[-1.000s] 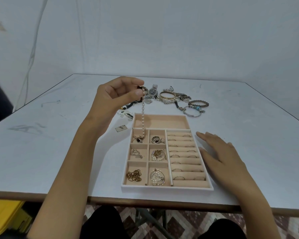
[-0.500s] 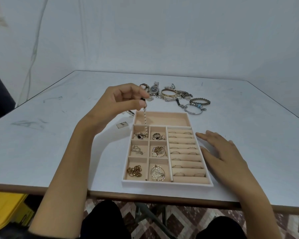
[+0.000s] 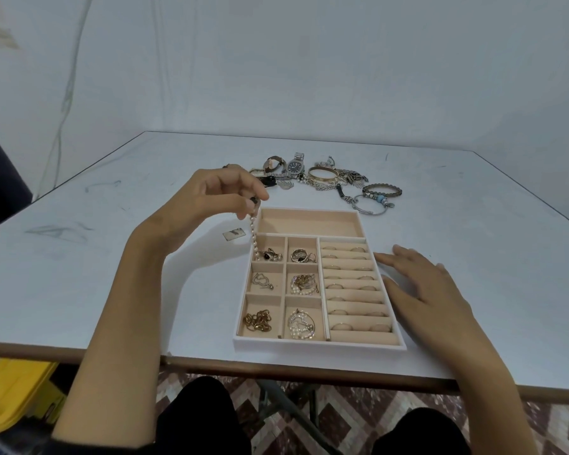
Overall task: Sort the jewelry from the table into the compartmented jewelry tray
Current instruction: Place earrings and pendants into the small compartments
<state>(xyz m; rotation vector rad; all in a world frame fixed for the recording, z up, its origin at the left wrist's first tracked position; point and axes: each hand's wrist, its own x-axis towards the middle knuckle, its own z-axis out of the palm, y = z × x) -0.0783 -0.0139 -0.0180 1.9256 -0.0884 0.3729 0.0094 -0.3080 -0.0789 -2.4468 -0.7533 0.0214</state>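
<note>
- Head view: our left hand (image 3: 211, 201) pinches the pearl strand (image 3: 253, 231) and has sunk lower, so its tail now pools in the far-left small compartment of the tray (image 3: 316, 348)
- Our right hand (image 3: 431, 290) lies flat, fingers straight, beside the right wall; we judge letting go comes next

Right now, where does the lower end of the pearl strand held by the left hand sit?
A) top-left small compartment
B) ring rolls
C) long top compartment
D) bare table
A: the pearl strand, pinched by the left hand, hangs down into the top-left small compartment of the tray, with its end lying on the floor there.
</note>
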